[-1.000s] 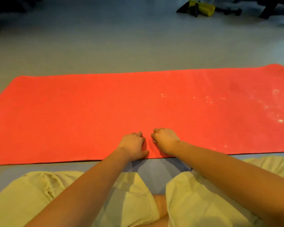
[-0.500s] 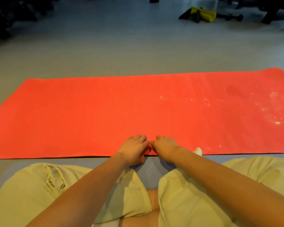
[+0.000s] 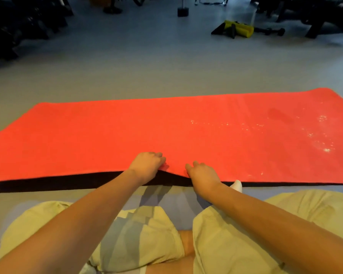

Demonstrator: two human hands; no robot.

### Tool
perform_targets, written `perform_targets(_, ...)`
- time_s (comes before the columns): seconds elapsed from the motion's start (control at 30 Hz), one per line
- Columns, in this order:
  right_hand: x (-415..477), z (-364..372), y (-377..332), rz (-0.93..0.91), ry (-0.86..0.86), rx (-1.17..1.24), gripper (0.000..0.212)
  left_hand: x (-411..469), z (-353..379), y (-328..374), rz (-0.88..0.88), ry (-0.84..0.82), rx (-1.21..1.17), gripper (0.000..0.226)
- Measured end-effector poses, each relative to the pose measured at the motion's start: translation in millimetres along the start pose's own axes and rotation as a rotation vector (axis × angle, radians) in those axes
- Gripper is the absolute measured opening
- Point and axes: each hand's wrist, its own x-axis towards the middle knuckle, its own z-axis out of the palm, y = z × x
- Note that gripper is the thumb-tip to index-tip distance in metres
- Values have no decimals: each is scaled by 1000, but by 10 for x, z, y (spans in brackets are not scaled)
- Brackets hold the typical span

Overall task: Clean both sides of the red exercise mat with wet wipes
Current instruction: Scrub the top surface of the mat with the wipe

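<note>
Mat spread wide across the grey floor, red face up, and both hands are on its near edge! The left hand has its fingers curled over that edge, gripping it. The right hand, just beside it, is clamped on the same edge. Around them the edge is raised off the floor, and a dark underside shows as a band along the mat's near side. White specks scatter over the mat's right part. A small white thing peeks out at the near edge, just right of the right hand; can't tell what it is. Beyond the mat's far side lie a yellow item and a dumbbell, well apart from it. Beige shorts sit on the mat's near side.
</note>
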Motion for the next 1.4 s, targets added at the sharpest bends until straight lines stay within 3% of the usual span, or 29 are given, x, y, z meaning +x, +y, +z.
perform_targets(0.17,60,33,-34,-50,174,60,37,-39,-74,-259,-18,114,-42,13)
perform_targets(0.27,162,56,-196,-96,173,77,41,-185,-52,-501,-34,164,-76,16)
perform_targets(0.37,231,108,-419,-181,144,155,27,-429,94,-672,-47,153,-86,16)
perform_targets(0.6,239,431,-518,-326,27,161,13,-630,560,-580,-101,-162,-169,20)
perform_targets(0.7,283,473,-465,-331,-2,235,17,-537,580,-579,-151,-313,-293,34)
perform_targets(0.83,307,497,-358,-328,-21,333,21,-164,498,-507,-211,-288,-418,49)
perform_targets(0.97,314,586,-328,-375,18,336,25,263,491,-351,-217,-280,-421,76)
perform_targets(1.2,755,476,-200,-318,62,345,17,459,587,-210,-254,-262,-273,76)
perform_targets(1.3,991,397,-160,-214,84,399,16,538,610,-251,-269,-271,-325,93)
perform_targets(1.4,979,412,-163,-260,74,351,13,622,632,-317,-251,-306,-309,117)
